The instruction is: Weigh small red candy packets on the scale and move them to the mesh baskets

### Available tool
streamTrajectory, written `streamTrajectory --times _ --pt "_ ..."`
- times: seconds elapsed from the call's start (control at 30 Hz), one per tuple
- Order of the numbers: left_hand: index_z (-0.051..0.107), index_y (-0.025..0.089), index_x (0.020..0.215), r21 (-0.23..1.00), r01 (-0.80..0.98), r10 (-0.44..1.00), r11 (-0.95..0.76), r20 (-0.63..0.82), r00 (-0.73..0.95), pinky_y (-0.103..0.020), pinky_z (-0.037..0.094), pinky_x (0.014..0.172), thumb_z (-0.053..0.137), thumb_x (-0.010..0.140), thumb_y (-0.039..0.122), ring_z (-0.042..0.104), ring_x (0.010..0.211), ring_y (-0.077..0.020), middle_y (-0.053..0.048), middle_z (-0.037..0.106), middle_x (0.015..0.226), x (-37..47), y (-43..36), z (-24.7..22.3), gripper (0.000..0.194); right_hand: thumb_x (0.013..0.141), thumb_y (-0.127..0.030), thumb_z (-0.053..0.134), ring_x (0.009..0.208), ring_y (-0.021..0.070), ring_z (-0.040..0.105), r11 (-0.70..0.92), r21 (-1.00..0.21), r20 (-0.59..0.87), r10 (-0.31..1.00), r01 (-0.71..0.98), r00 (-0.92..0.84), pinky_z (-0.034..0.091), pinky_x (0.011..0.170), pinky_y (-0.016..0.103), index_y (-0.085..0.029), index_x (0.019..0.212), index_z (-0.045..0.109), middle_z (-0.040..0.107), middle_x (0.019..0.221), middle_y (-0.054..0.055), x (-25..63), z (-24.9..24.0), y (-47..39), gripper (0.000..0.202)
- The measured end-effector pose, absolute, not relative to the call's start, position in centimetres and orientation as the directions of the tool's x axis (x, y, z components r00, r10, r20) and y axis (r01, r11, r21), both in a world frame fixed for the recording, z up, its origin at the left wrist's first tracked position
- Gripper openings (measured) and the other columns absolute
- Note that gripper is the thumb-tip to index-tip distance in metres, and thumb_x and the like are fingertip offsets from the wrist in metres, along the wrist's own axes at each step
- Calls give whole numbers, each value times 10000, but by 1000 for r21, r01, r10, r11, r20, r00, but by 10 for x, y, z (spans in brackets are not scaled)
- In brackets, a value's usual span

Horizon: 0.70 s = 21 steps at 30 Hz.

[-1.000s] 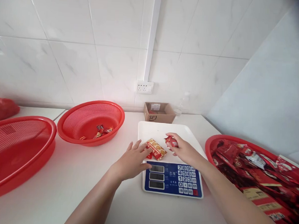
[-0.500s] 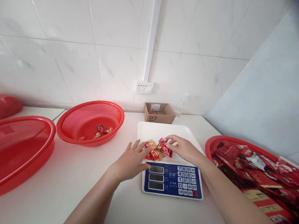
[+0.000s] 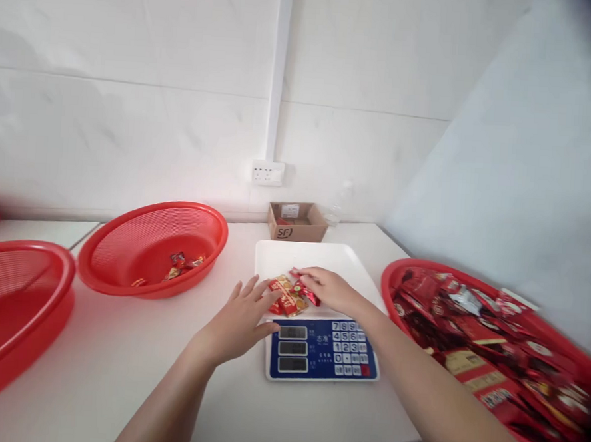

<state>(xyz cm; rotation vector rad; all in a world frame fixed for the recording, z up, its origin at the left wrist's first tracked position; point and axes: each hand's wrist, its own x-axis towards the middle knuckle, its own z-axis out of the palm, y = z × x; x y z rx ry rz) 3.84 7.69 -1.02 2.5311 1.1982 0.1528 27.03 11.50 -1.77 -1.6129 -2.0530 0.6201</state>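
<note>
A digital scale [image 3: 322, 349] with a white pan and blue keypad stands on the white table. Several red and gold snack packets [image 3: 287, 295] lie in a small pile at the pan's near left. My left hand [image 3: 242, 321] is spread at the left edge of the scale, its fingertips over the pile and its thumb by the displays. From the right, my right hand [image 3: 324, 288] bends its fingers down onto a small red packet [image 3: 307, 292] at the pile's right side; its fingertips are partly hidden, and the packet looks pinched.
A red basket [image 3: 154, 246] holding a few packets stands at the left, with another red basket [image 3: 19, 311] nearer. At the right, a red basket [image 3: 389, 280] is full of packets. Behind the scale are a cardboard box [image 3: 299, 232] and a clear bottle [image 3: 340, 204].
The view has turned right, so the scene sits further left. My right hand has moved in over the small red packets, its fingers closing on them. My left hand stays spread by the pile.
</note>
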Motion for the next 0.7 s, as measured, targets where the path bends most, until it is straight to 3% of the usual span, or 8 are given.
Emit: streamTrajectory --times 0.1,0.2,0.27,0.43,0.53,0.63,0.7 --pt "345 268 1428 336 732 779 -593 8 627 -555 185 1115 428 935 424 129 1429 -315 -76 284 1532 35 81 -15 523 905 -344 447 1084 173 609 184 -585 68 982 790 -178 458 939 306 -223 1109 649 670 1180 36 277 -9 103 311" --pt "381 281 1410 340 714 780 -612 109 616 -552 225 1106 393 939 477 163 1424 -303 -68 317 1518 31 87 -18 510 900 -315 442 1190 167 533 79 -537 91 995 840 -35 404 994 295 -208 1169 602 605 1281 48 314 3 84 330" --pt "409 278 1393 339 706 779 -622 178 601 -543 264 1097 385 936 490 215 1412 -296 -66 364 1495 28 90 -18 505 894 -281 421 1129 176 572 -20 -501 80 994 865 69 427 956 303 -199 1126 609 638 1219 62 351 9 68 309" --pt "463 257 1357 342 711 788 -615 310 532 -492 349 1074 367 934 511 312 1378 -280 -61 451 1439 23 92 -16 502 779 -234 543 808 228 668 -222 -387 -117 975 895 191 489 769 343 -207 854 679 730 869 58 425 -1 28 157" --pt "475 273 1345 331 707 779 -625 334 531 -475 373 1065 383 928 522 344 1363 -274 -49 472 1424 25 90 -15 494 706 -243 631 872 258 675 -280 -361 -218 953 889 212 492 779 347 -222 1004 693 728 1010 82 434 -20 16 305" --pt "489 275 1333 303 699 760 -647 320 565 -474 375 1065 381 932 507 368 1350 -271 -46 494 1406 28 88 -14 476 831 -368 497 998 288 648 -334 -370 -218 938 867 268 481 827 395 -203 1157 648 668 1173 124 430 -38 14 396" --pt "489 269 1335 290 696 753 -656 306 582 -475 370 1069 377 935 498 375 1346 -269 -44 502 1399 30 86 -13 473 898 -425 355 958 289 661 -352 -389 -190 935 851 299 486 799 413 -183 1116 670 692 1110 136 428 -45 17 452"
